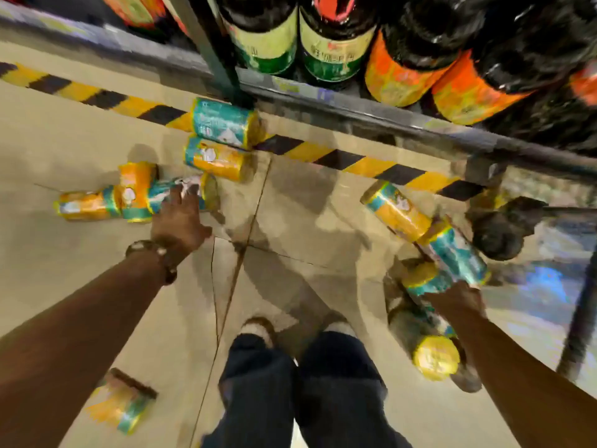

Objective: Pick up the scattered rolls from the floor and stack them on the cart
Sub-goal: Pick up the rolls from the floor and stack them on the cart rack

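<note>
Five rolls [214, 160] scattered on the floor [64, 140] ahead and to the left, yellow and teal wrappers. Two of them are tight against the black-and-yellow hazard stripe [323, 155] under the shelf [355, 108] of bottles [332, 43]. Left hand [177, 218] is down among them: fingers [184, 202] stretched forward, thumb splayed out to the side, laid on the nearest roll [158, 194], not wrapped round it. That one touches two more lying just to its left. Over on the right, the right hand [455, 300] has its fingers curled onto a teal-and-yellow roll [426, 281], with others bunched above and below it. How many it actually carries, the blur won't say. One lone roll [119, 402] lies on the floor at bottom left, beside the left forearm. The person's shoes stand between the two arms.
</note>
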The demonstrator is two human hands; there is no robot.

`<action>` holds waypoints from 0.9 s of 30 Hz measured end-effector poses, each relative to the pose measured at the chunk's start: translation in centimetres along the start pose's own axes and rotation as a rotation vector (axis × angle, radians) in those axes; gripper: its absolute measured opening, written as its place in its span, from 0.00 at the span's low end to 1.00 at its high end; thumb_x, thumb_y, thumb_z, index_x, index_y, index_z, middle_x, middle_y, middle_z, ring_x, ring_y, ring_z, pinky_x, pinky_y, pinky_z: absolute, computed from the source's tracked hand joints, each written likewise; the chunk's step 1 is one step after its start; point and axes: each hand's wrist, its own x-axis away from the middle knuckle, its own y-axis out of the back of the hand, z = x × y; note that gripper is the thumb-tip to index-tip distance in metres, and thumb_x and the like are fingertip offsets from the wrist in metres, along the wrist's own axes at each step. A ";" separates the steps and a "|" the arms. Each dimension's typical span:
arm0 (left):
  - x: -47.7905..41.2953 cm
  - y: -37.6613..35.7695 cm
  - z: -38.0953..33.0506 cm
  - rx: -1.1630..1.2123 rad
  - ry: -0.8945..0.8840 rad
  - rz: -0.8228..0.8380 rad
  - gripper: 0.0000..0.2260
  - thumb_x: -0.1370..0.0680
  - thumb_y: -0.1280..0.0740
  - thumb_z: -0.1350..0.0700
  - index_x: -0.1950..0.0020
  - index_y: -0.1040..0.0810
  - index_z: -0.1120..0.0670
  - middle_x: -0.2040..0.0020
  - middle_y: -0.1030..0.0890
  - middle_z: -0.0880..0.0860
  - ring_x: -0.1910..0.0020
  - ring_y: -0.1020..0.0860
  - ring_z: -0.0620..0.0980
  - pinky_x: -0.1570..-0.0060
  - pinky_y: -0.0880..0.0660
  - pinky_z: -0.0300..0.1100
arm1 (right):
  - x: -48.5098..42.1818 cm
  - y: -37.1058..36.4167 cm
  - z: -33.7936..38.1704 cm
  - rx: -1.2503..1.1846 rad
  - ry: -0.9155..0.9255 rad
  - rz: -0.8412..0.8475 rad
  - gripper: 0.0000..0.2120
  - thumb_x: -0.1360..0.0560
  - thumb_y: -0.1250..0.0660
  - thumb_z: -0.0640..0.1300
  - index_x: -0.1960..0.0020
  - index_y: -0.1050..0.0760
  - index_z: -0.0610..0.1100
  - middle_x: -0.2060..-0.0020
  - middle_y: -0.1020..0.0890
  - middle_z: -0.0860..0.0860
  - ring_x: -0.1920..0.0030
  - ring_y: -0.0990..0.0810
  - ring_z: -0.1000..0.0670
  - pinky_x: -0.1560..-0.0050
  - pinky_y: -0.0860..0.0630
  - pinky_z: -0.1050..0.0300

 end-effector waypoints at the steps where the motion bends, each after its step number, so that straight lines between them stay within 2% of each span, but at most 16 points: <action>1: -1.9 -0.5 0.5 -0.037 0.032 -0.041 0.41 0.34 0.24 0.59 0.26 0.42 0.59 0.26 0.43 0.65 0.30 0.39 0.67 0.35 0.35 0.61 | -1.3 -1.0 -0.6 -0.005 0.006 0.020 0.31 0.32 0.27 0.48 0.33 0.32 0.38 0.34 0.29 0.36 0.33 0.31 0.38 0.34 0.35 0.47; 3: -5.4 -1.5 1.5 -0.117 0.070 -0.083 0.43 0.34 0.25 0.58 0.25 0.46 0.58 0.25 0.46 0.64 0.27 0.43 0.66 0.34 0.38 0.61 | -3.4 -3.1 -1.7 0.007 -0.038 0.013 0.37 0.38 0.24 0.54 0.35 0.31 0.39 0.36 0.27 0.36 0.35 0.29 0.37 0.36 0.32 0.43; 4: -6.8 -2.1 1.9 -0.136 0.074 -0.086 0.43 0.33 0.25 0.57 0.25 0.46 0.58 0.25 0.45 0.63 0.27 0.44 0.65 0.33 0.40 0.61 | -4.3 -4.1 -2.4 0.020 -0.092 -0.039 0.43 0.42 0.23 0.58 0.34 0.32 0.39 0.38 0.26 0.36 0.37 0.28 0.35 0.38 0.30 0.41; 6: -8.9 -3.2 2.8 -0.164 0.075 -0.071 0.42 0.34 0.24 0.57 0.26 0.43 0.60 0.27 0.39 0.65 0.27 0.43 0.65 0.33 0.41 0.60 | -5.2 -5.8 -3.1 0.062 -0.154 -0.129 0.49 0.45 0.22 0.58 0.33 0.39 0.37 0.38 0.29 0.35 0.37 0.30 0.34 0.39 0.31 0.38; 9: -9.9 -4.0 3.9 -0.217 -0.011 -0.091 0.39 0.40 0.20 0.57 0.34 0.32 0.61 0.38 0.27 0.67 0.36 0.32 0.67 0.39 0.33 0.61 | -5.7 -6.2 -3.2 0.089 -0.118 -0.192 0.45 0.40 0.23 0.54 0.33 0.41 0.38 0.38 0.30 0.35 0.37 0.31 0.34 0.39 0.32 0.38; 12: -8.0 -3.2 3.4 -0.176 -0.046 0.035 0.37 0.39 0.20 0.52 0.34 0.32 0.57 0.41 0.25 0.64 0.41 0.27 0.66 0.44 0.28 0.57 | -4.6 -5.0 -3.1 0.008 -0.036 -0.187 0.40 0.40 0.24 0.53 0.34 0.37 0.42 0.39 0.27 0.37 0.39 0.28 0.34 0.41 0.28 0.39; 16: -1.0 -1.1 0.1 0.181 0.037 0.112 0.33 0.40 0.21 0.48 0.40 0.29 0.54 0.48 0.21 0.56 0.50 0.23 0.60 0.49 0.24 0.52 | 0.5 -1.8 -0.9 -0.197 0.025 -0.197 0.36 0.39 0.25 0.56 0.36 0.34 0.47 0.40 0.24 0.42 0.40 0.26 0.38 0.42 0.27 0.45; 20: 8.4 3.4 -3.9 0.591 0.191 0.248 0.31 0.41 0.21 0.50 0.41 0.27 0.51 0.47 0.20 0.51 0.50 0.22 0.53 0.47 0.25 0.48 | 9.3 2.9 2.8 -0.531 0.077 -0.163 0.26 0.36 0.25 0.54 0.41 0.28 0.49 0.52 0.21 0.50 0.53 0.24 0.46 0.52 0.30 0.57; 22: 13.2 7.8 -5.9 0.729 0.216 0.324 0.28 0.43 0.21 0.50 0.45 0.25 0.50 0.50 0.18 0.50 0.53 0.19 0.52 0.49 0.23 0.47 | 14.7 6.1 4.5 -0.645 0.100 -0.158 0.22 0.37 0.25 0.55 0.47 0.26 0.49 0.56 0.19 0.51 0.56 0.22 0.48 0.53 0.27 0.56; 24: 17.6 13.9 -7.5 0.856 0.189 0.364 0.21 0.42 0.22 0.54 0.52 0.23 0.48 0.59 0.16 0.46 0.60 0.18 0.47 0.58 0.22 0.41 | 20.5 9.7 5.8 -0.780 0.099 -0.102 0.14 0.35 0.25 0.52 0.54 0.24 0.48 0.59 0.18 0.49 0.60 0.19 0.49 0.55 0.23 0.55; 26: 21.7 19.3 -9.1 0.983 0.158 0.380 0.18 0.42 0.22 0.56 0.57 0.24 0.48 0.67 0.16 0.43 0.65 0.19 0.44 0.66 0.22 0.36 | 25.7 13.0 6.7 -0.887 0.103 -0.011 0.10 0.34 0.26 0.49 0.56 0.23 0.48 0.62 0.18 0.49 0.67 0.19 0.54 0.63 0.22 0.59; 27: 23.6 22.7 -9.9 1.025 0.130 0.381 0.20 0.44 0.22 0.54 0.56 0.23 0.49 0.67 0.16 0.43 0.64 0.18 0.46 0.65 0.22 0.37 | 29.0 15.6 7.3 -0.910 0.122 0.006 0.11 0.34 0.26 0.49 0.55 0.22 0.47 0.65 0.18 0.50 0.71 0.20 0.57 0.68 0.23 0.61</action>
